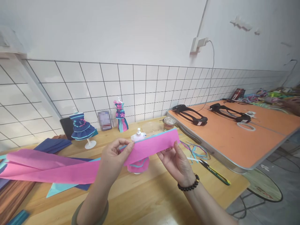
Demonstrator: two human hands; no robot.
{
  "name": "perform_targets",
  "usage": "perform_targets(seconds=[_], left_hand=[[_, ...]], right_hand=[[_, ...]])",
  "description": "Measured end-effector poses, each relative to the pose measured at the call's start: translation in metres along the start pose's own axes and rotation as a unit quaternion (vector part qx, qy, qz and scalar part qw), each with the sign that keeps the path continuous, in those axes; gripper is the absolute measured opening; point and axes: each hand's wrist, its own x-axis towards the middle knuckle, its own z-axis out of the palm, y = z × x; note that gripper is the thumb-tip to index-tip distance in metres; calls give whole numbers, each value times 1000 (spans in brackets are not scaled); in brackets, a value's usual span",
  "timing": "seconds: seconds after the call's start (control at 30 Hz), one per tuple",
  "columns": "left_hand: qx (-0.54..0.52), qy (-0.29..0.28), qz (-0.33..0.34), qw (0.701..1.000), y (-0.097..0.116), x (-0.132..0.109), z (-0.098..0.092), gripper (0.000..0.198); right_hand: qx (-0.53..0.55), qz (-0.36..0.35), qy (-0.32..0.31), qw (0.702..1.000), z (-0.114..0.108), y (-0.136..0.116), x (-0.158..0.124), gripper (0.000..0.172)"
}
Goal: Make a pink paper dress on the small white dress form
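Here, pink paper strip [150,146] stretched between left hand [114,157], right hand [177,162]

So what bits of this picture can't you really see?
Head view: the little dress stand is mostly hidden behind the pink paper strip.
Head view: the card by the tiles is blurred.
Head view: the strip's left end runs off the picture edge.
Head view: the colourful heap far right is too small.

Left of the jar [169,123]: a mannequin [121,117], and farther left a second mannequin [81,126]. Before the jar: paper strip [150,147], scissors [214,172]. Right of the jar: folding table [222,140] bearing a tape roll [238,126].
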Motion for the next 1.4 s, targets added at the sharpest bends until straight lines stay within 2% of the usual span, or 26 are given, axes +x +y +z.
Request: perform_targets(seconds=[0.13,0.27,0.43,0.6,0.77,0.9,1.1,1.4], left_hand=[[22,-1,24,999,-2,-1,5,23],[52,6,38,998,-4,-1,6,22],[60,10,51,997,-2,2,-1,21],[96,20,58,993,3,4,-6,19],[94,30,101,990,-2,7,-5,18],[70,22,70,995,-5,7,-5,18],[40,4,47,998,-2,8,-4,18],[44,14,48,998,-6,11,-3,17]], right_hand=[[-18,-23,8,1000,13,12,0,21],[-31,-41,42,998,22,20,6,21],[-51,-36,62,996,24,26,15,21],[-73,-61,60,994,25,29,17,30],[-93,-84,58,990,25,30,18,29],[-109,-93,41,989,23,31,20,28],[-127,-95,51,986,24,31,21,29],[-159,-95,42,982,26,32,24,16]])
